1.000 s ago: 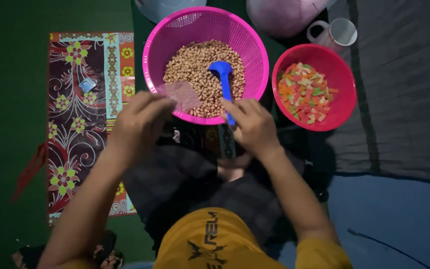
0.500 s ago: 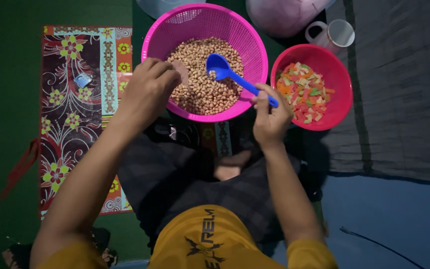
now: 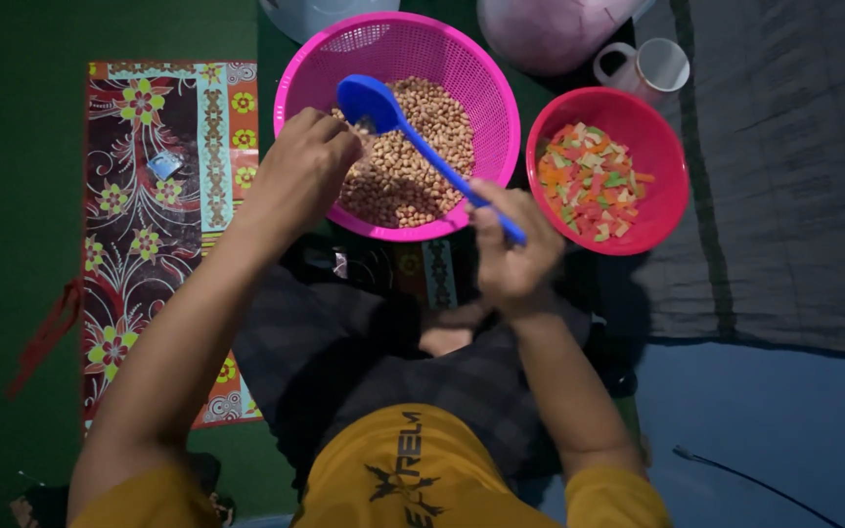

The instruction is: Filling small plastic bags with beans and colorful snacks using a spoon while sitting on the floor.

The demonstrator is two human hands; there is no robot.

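A pink perforated basket [image 3: 501, 108] holds pale brown nuts [image 3: 413, 166]. My right hand [image 3: 511, 254] grips the handle end of a blue plastic spoon [image 3: 422, 147], whose bowl is raised over the basket's left side. My left hand [image 3: 300, 171] is at the basket's left rim with its fingers pinched together right under the spoon's bowl, apparently on a small clear bag [image 3: 368, 125] that is mostly hidden. A red bowl [image 3: 672, 166] of small orange, green and white pieces [image 3: 589, 181] stands to the right of the basket.
A patterned floral mat [image 3: 158, 225] with a small blue wrapper [image 3: 163, 164] lies on the left. A clear mug [image 3: 652, 66] and a pink container [image 3: 550, 29] stand behind the red bowl. Dark grey cloth [image 3: 794, 176] and blue cloth [image 3: 765, 430] cover the right. My crossed legs are below.
My right hand has swung the spoon from upright in the nuts to a raised slant, bowl toward the left. My left hand has moved up to the spoon's bowl.
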